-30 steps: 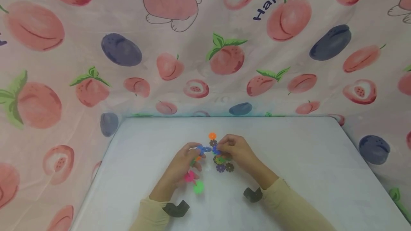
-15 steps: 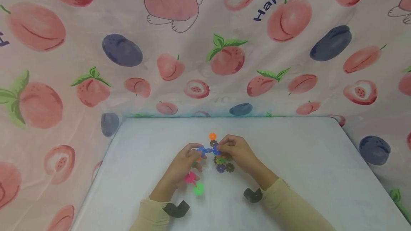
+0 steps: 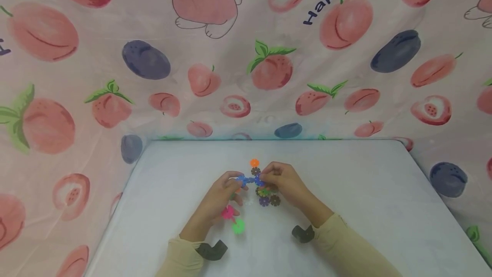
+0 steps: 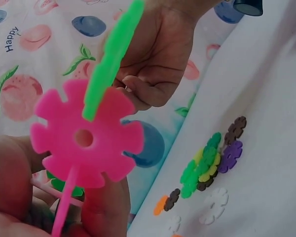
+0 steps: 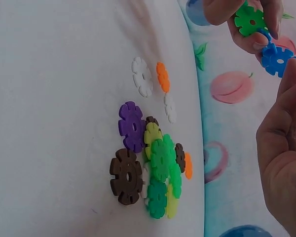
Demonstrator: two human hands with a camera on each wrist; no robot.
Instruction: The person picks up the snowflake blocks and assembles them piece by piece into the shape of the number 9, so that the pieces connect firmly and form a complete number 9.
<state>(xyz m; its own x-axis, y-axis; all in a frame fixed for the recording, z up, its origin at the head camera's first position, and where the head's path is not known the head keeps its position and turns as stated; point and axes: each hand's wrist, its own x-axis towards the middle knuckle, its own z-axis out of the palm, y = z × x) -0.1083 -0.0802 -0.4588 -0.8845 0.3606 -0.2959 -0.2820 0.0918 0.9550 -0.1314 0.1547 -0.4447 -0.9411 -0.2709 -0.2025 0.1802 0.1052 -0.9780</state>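
Observation:
My left hand [image 3: 220,195] grips a chain of slotted snowflake discs. A pink disc [image 4: 56,131] and a bright green disc [image 4: 111,59] stick out below its palm, and a green disc [image 5: 246,19] shows between the fingers. Blue discs [image 3: 242,180] reach from its fingertips toward the right. My right hand [image 3: 283,179] pinches a blue snowflake disc [image 3: 258,180] between thumb and forefinger, meeting the blue end of the chain edge to edge. Both hands are raised above the tabletop. Part of the chain is hidden behind the left fingers.
Loose discs lie in a cluster on the white table [image 3: 346,208] beneath the right hand: a purple disc [image 5: 129,131], a dark brown disc [image 5: 119,177], several green discs [image 5: 160,160]. White [image 5: 139,79] and orange discs [image 5: 163,79] lie beside them. A fruit-print cloth [image 3: 230,72] hangs behind.
The gap between the left hand's blue discs and the right hand's blue disc has closed. The pink and bright green discs have shifted slightly; the right hand stays in place.

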